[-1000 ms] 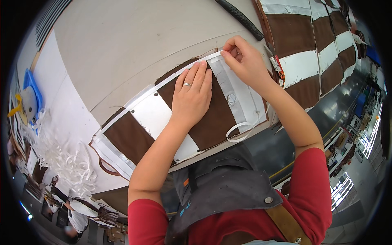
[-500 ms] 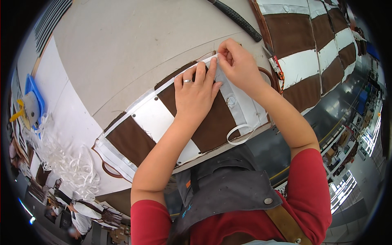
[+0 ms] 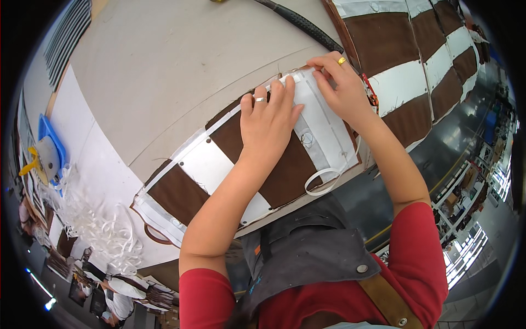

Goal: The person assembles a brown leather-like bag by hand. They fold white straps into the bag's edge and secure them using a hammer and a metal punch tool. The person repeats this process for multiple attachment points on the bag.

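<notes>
Spreading its fingers over the upper edge of a brown-and-white striped bag panel (image 3: 285,170), the left hand (image 3: 267,123) lies open, palm down, gripping nothing; a silver ring circles one finger. A narrow white tape (image 3: 192,141) runs along that edge and passes beneath the fingertips. The right hand (image 3: 342,90), wearing a gold ring (image 3: 342,61), curls thumb and forefinger at the panel's upper right corner; whether they pinch anything, I cannot tell. The panel rests on the worktable (image 3: 181,71) in front of the person, and a loop of white tape (image 3: 323,189) curves over its near right edge. Blue marks like lettering show on the dark grey apron (image 3: 312,263), too folded to read.

At the left, a blue tray (image 3: 59,142) bears a pale round container (image 3: 50,162) with a yellow piece sticking out of its side; its contents are unclear. Beside it spreads a tangled heap of white ribbon (image 3: 104,230). Shelves (image 3: 457,189) on the far right hold boxes too small to identify. A black textured tool handle (image 3: 307,27) lies beyond the right hand, near more striped panels (image 3: 378,41).
</notes>
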`<action>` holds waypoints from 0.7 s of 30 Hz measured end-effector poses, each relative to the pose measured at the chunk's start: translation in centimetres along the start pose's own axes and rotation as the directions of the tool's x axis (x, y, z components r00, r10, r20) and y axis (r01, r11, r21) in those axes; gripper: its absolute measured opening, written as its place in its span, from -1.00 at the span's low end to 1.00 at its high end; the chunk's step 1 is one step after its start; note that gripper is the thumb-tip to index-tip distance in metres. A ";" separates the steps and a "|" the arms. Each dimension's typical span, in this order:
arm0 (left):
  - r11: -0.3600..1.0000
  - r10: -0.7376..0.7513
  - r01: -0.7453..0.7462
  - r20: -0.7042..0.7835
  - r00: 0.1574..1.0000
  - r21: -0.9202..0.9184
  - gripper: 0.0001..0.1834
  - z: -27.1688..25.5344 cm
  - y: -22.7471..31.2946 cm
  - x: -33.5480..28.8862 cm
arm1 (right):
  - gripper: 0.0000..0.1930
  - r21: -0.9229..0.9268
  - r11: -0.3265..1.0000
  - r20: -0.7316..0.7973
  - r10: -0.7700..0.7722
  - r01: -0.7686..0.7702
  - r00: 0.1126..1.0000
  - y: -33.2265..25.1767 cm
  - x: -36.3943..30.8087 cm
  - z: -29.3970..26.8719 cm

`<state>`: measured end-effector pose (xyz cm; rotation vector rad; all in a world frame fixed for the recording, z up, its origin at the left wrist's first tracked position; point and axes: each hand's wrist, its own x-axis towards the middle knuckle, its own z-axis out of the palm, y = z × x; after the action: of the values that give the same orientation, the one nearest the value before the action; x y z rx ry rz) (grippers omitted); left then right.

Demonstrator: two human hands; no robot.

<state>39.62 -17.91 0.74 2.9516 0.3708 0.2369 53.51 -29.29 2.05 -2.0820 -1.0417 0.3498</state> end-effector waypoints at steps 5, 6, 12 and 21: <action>0.959 -0.071 0.056 -0.043 0.997 -0.279 -0.66 -0.1 -1.9 2.1 | -0.84 -0.011 0.995 0.105 -0.097 0.098 0.990 0.8 1.0 0.3; 0.932 -0.125 0.095 -0.063 0.990 -0.349 -0.69 0.1 -2.1 2.5 | -0.84 -0.011 0.994 0.132 -0.107 0.109 0.985 0.9 1.2 0.2; 0.803 -0.143 0.155 0.066 0.987 -0.575 -0.81 1.0 -2.7 3.6 | -0.83 0.049 0.994 0.174 -0.106 0.099 0.979 1.3 1.4 -0.3; 0.866 0.056 -0.096 -0.095 0.994 -0.491 -0.75 1.5 -3.2 3.2 | -0.79 -0.191 0.924 0.243 -0.283 0.332 0.928 2.1 0.9 -0.7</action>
<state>42.21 -14.22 -0.82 2.4522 0.1669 0.3924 55.66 -29.77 1.05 -2.0640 -1.5825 0.3064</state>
